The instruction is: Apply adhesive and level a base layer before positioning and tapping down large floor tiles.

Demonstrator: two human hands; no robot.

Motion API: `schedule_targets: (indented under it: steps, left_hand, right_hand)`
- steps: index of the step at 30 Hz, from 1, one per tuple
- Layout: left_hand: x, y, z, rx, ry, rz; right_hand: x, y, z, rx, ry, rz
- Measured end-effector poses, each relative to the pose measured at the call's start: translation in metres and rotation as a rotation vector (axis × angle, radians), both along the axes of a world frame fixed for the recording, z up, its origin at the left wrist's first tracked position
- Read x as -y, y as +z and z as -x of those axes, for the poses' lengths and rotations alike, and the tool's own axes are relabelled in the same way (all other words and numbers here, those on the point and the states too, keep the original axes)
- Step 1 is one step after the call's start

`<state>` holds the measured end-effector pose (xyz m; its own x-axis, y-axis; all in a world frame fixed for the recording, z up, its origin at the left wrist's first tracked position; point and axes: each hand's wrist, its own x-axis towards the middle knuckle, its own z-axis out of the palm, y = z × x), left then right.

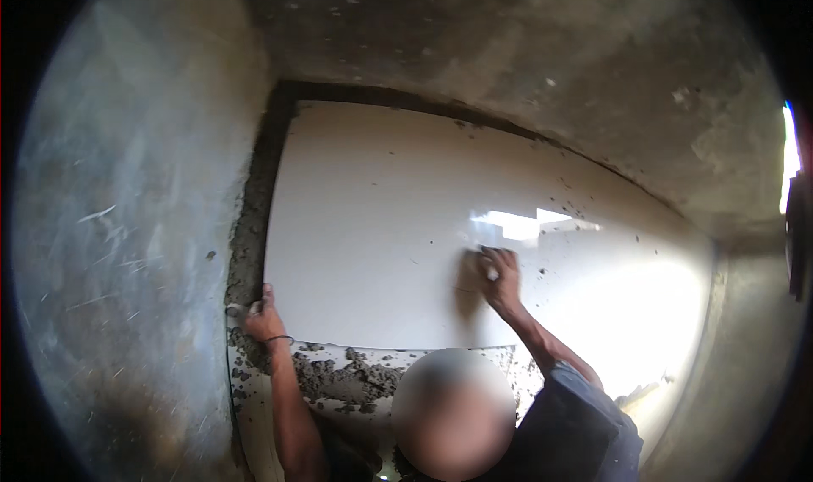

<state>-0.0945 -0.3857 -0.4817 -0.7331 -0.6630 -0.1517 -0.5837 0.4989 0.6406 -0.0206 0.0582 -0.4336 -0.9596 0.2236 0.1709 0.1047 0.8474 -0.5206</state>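
A large glossy white tile (pixel 364 202) lies framed by rough grey mortar. At its lower left edge is my left hand (pixel 264 319), with one finger along the tile's side and the others curled. A small pale piece (pixel 235 310) shows beside those curled fingers; its kind is unclear. My right hand (pixel 501 277) is over the middle of the tile, fingers bent together and close to the surface. A whitish spot shows between them, but I cannot make out whether it is held. The hand's brownish reflection or shadow falls on the tile to its left.
Wet mortar (pixel 347 380) is spread in clumps along the tile's near edge, and a mortar strip (pixel 250 219) runs down its left side. A smooth grey wall (pixel 127 228) rises at left. Another grey surface (pixel 525 41) borders the far side. Dark specks dot the tile.
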Motion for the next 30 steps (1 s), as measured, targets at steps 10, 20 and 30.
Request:
schedule_targets:
  steps: [10,20,30]
  left_hand:
    - [0.005,0.016,0.042,0.108,-0.086,0.056]
    - [0.021,-0.022,0.049,0.125,-0.112,0.115]
    - [0.029,-0.029,0.053,0.194,-0.319,0.276]
  right_hand:
    - [-0.067,-0.004,-0.185,0.487,-0.181,0.134]
    - [-0.043,-0.028,-0.216,0.084,-0.052,-0.149]
    - [-0.041,-0.045,-0.213,0.017,-0.245,-0.188]
